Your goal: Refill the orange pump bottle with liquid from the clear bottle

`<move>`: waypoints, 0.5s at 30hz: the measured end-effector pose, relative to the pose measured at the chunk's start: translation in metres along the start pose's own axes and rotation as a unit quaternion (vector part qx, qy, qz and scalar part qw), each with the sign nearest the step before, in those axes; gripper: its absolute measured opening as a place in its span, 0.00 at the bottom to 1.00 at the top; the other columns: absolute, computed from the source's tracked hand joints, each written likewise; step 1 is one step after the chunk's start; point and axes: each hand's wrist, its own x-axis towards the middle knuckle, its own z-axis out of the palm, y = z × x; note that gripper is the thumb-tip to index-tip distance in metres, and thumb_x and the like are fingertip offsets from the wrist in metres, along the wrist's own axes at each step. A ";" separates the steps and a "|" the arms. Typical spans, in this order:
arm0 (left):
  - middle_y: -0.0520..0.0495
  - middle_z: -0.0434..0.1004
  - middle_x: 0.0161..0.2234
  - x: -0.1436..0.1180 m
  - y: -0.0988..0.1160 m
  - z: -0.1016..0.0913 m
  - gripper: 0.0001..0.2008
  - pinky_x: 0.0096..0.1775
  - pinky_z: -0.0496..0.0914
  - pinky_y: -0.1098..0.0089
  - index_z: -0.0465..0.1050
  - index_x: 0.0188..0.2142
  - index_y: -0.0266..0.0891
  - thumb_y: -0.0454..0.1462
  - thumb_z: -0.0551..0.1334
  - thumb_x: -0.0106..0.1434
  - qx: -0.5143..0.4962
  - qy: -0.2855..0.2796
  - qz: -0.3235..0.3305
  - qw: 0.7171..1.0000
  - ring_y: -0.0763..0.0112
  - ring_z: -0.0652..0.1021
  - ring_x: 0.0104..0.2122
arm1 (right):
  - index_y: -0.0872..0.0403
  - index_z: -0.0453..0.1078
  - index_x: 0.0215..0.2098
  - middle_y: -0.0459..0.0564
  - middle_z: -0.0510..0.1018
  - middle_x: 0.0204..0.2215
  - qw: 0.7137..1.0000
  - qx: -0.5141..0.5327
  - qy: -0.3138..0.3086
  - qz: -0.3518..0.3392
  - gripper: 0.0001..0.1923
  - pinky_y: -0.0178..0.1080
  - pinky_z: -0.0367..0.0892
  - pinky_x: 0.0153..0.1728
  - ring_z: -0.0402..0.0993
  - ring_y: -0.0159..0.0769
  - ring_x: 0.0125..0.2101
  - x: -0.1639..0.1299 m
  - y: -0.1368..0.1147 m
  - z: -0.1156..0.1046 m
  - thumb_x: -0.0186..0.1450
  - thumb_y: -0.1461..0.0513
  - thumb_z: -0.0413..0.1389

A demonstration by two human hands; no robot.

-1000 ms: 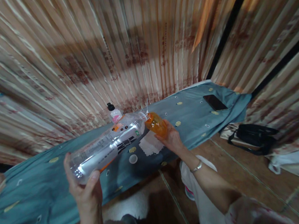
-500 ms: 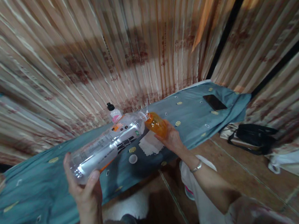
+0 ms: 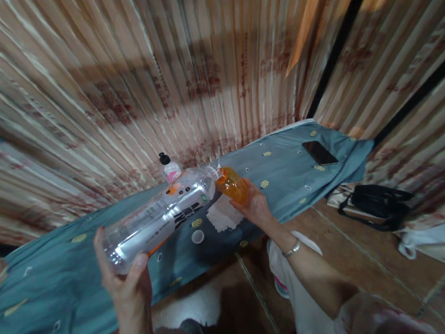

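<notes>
My left hand (image 3: 126,282) is wrapped round the base of a large clear plastic bottle (image 3: 159,217) with a silver and orange label. The bottle is tilted, its neck pointing right. My right hand (image 3: 253,203) grips a small bottle (image 3: 230,185) that looks orange, its mouth meeting the large bottle's mouth. A thin clear stick-like piece rises near the two necks; its kind is unclear. Below them, a crumpled white tissue (image 3: 223,213) and a small white cap (image 3: 198,237) lie on the blue-green cloth (image 3: 288,181).
Behind the large bottle stands a small bottle with a black cap (image 3: 164,159). A dark phone (image 3: 319,152) lies at the cloth's right end. On the tiled floor (image 3: 257,297) to the right rests a black bag (image 3: 379,205). Pleated curtains (image 3: 202,56) hang close behind and at the side.
</notes>
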 end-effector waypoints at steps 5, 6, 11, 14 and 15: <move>0.49 0.72 0.60 0.001 0.000 0.001 0.47 0.55 0.72 0.56 0.71 0.60 0.58 0.42 0.80 0.38 -0.038 0.014 -0.011 0.999 0.54 0.73 0.58 | 0.55 0.58 0.68 0.64 0.76 0.58 1.000 0.002 -0.003 0.005 0.43 0.56 0.71 0.59 0.74 0.55 0.59 0.001 -0.001 -0.001 0.59 0.54 0.66; 0.50 0.73 0.59 0.002 0.000 0.002 0.47 0.55 0.73 0.57 0.72 0.59 0.58 0.41 0.80 0.37 -0.045 0.016 -0.012 0.999 0.56 0.73 0.57 | 0.55 0.58 0.67 0.64 0.76 0.58 1.000 0.001 -0.002 0.003 0.43 0.56 0.71 0.59 0.74 0.55 0.59 0.001 0.000 -0.001 0.59 0.54 0.66; 0.48 0.73 0.59 0.002 -0.001 0.001 0.48 0.53 0.74 0.58 0.71 0.60 0.56 0.43 0.80 0.38 -0.031 0.013 0.000 0.999 0.56 0.74 0.56 | 0.60 0.59 0.66 0.67 0.76 0.58 1.000 -0.013 0.001 -0.010 0.42 0.57 0.72 0.59 0.75 0.55 0.58 0.000 0.001 0.000 0.59 0.53 0.66; 0.47 0.73 0.59 0.003 -0.002 0.000 0.48 0.53 0.73 0.58 0.70 0.60 0.54 0.44 0.80 0.37 -0.021 0.016 0.008 1.000 0.55 0.74 0.56 | 0.60 0.58 0.67 0.66 0.76 0.58 1.000 -0.016 0.002 -0.013 0.42 0.58 0.71 0.59 0.74 0.55 0.59 0.000 0.002 0.001 0.60 0.53 0.66; 0.47 0.73 0.58 0.003 -0.002 0.000 0.48 0.52 0.74 0.58 0.71 0.60 0.54 0.43 0.80 0.37 -0.025 0.015 0.009 1.000 0.55 0.74 0.55 | 0.59 0.58 0.67 0.66 0.76 0.58 1.000 -0.015 0.002 -0.013 0.42 0.58 0.71 0.59 0.74 0.55 0.59 0.000 0.003 0.002 0.60 0.52 0.65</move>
